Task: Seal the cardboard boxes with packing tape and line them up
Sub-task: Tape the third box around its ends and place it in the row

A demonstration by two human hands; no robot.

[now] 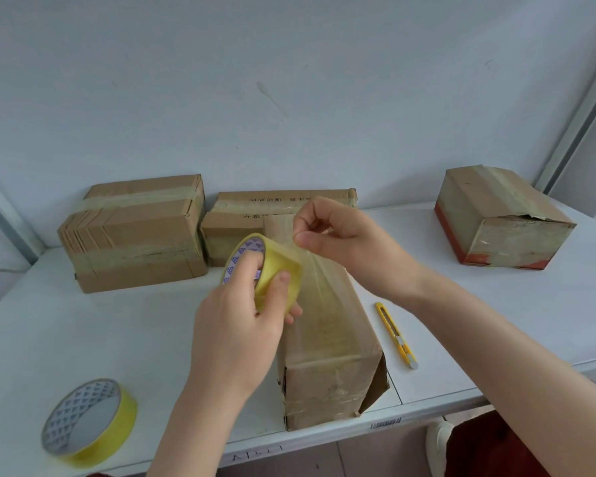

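Note:
A long cardboard box lies lengthwise on the white table, its near end at the front edge. My left hand grips a yellow tape roll above the box's left side, fingers through the core. My right hand pinches the pulled-out end of clear tape just above the box's far part. Two taped boxes sit against the wall, one at the left and one behind my hands. A third taped box stands apart at the right.
A second yellow tape roll lies at the table's front left. A yellow utility knife lies on the table right of the long box. The wall runs close behind the boxes. Bare tabletop shows between the right box and the knife.

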